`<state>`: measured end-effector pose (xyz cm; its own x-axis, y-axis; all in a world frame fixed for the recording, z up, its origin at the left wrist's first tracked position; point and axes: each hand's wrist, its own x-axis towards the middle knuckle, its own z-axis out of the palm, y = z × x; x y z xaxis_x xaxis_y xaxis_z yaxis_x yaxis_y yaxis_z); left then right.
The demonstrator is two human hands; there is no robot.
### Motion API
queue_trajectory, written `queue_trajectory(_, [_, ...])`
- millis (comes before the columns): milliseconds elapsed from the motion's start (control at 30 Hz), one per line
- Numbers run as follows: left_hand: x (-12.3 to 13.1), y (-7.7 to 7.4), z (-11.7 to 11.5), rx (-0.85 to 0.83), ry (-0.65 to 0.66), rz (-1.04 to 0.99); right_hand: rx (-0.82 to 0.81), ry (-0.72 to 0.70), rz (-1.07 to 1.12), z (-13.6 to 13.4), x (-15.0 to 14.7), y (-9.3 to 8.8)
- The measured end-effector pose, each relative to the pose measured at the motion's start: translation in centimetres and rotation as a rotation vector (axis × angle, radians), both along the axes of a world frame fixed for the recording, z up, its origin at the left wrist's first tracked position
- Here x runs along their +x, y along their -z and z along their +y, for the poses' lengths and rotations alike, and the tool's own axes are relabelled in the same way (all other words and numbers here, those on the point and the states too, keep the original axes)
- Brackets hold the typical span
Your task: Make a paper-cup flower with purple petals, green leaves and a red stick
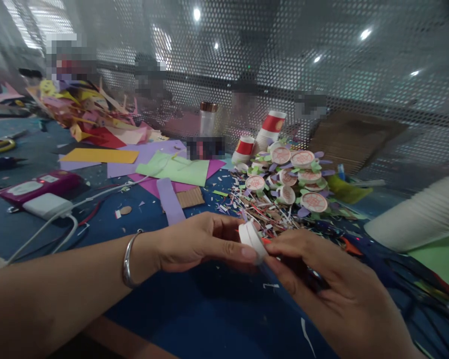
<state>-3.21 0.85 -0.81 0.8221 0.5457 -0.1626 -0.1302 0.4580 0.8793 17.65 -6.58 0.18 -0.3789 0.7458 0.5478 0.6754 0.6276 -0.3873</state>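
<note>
Between the thumb and fingers of my left hand [205,244] is a small white round piece [251,239], which looks like the cut-off bottom of a paper cup. The fingers of my right hand [322,279] are closed at the piece's right edge. A bit of orange-red shows by those fingertips and a dark shape behind the fingers; what the right hand grips is mostly hidden. Just beyond lies a heap of cut cup bottoms [303,158] with red print and green and purple paper petals, among paper scraps [247,202].
Red-and-white paper cups [244,149] and a glass jar [208,119] stand at the back. Coloured paper sheets [177,169] lie left of centre. A purple device [41,187] and a white cable [97,192] are at left. A long cup stack [422,214] lies at right.
</note>
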Motion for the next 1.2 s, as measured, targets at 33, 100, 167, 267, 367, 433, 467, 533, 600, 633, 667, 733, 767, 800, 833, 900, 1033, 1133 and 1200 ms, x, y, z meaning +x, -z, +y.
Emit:
queue_trajectory(33, [0.1, 0.0, -0.1, 0.023, -0.006, -0.004, 0.020, 0.004, -0.017, 0.0, -0.1, 0.0])
queue_trajectory(100, [0.3, 0.2, -0.4, 0.063, -0.030, -0.011, 0.063, 0.015, -0.046, 0.0, -0.2, 0.1])
queue_trajectory(167, [0.6, 0.4, -0.5, 0.084, -0.057, -0.016, 0.087, 0.029, -0.068, 0.1, -0.2, 0.3])
queue_trajectory(267, [0.8, 0.8, -0.6, 0.099, -0.091, -0.024, 0.081, 0.044, -0.081, 0.3, -0.3, 0.6])
queue_trajectory(367, [1.0, 1.0, -0.8, 0.128, -0.118, -0.012, 0.068, 0.056, -0.087, 0.4, -0.5, 0.7])
queue_trajectory(433, [1.1, 1.0, -1.0, 0.149, -0.133, 0.008, 0.064, 0.052, -0.091, 0.4, -0.7, 0.6])
queue_trajectory(467, [1.1, 1.0, -1.1, 0.156, -0.141, 0.019, 0.064, 0.045, -0.089, 0.4, -0.8, 0.6])
queue_trajectory(533, [1.1, 1.0, -1.2, 0.168, -0.155, 0.036, 0.064, 0.036, -0.081, 0.4, -1.0, 0.5])
queue_trajectory(600, [1.1, 0.9, -1.4, 0.178, -0.166, 0.044, 0.062, 0.035, -0.078, 0.3, -1.1, 0.5])
queue_trajectory(633, [1.1, 0.9, -1.4, 0.186, -0.169, 0.045, 0.062, 0.038, -0.082, 0.3, -1.1, 0.6])
queue_trajectory(667, [1.1, 0.8, -1.4, 0.194, -0.170, 0.047, 0.057, 0.039, -0.091, 0.2, -1.1, 0.7])
queue_trajectory(733, [1.1, 0.8, -1.4, 0.204, -0.170, 0.061, 0.050, 0.036, -0.109, 0.1, -1.1, 0.9])
queue_trajectory(767, [1.1, 0.8, -1.4, 0.208, -0.167, 0.072, 0.053, 0.034, -0.109, 0.1, -1.0, 1.0])
queue_trajectory(800, [1.1, 0.9, -1.4, 0.211, -0.167, 0.084, 0.053, 0.030, -0.108, 0.1, -0.9, 1.1])
queue_trajectory(833, [1.1, 0.9, -1.4, 0.214, -0.168, 0.093, 0.049, 0.026, -0.106, 0.0, -0.8, 1.1])
queue_trajectory(900, [1.1, 1.0, -1.4, 0.218, -0.166, 0.101, 0.036, 0.014, -0.106, 0.0, -0.7, 1.3])
queue_trajectory(1033, [1.1, 1.1, -1.3, 0.185, -0.142, 0.092, -0.002, -0.016, -0.104, 0.0, -0.6, 1.6])
queue_trajectory(1133, [1.1, 1.0, -1.4, 0.170, -0.116, 0.055, -0.031, -0.032, -0.106, 0.1, -0.6, 1.7])
queue_trajectory(1200, [1.1, 0.9, -1.4, 0.154, -0.099, 0.028, -0.035, -0.049, -0.107, 0.0, -0.7, 1.6])
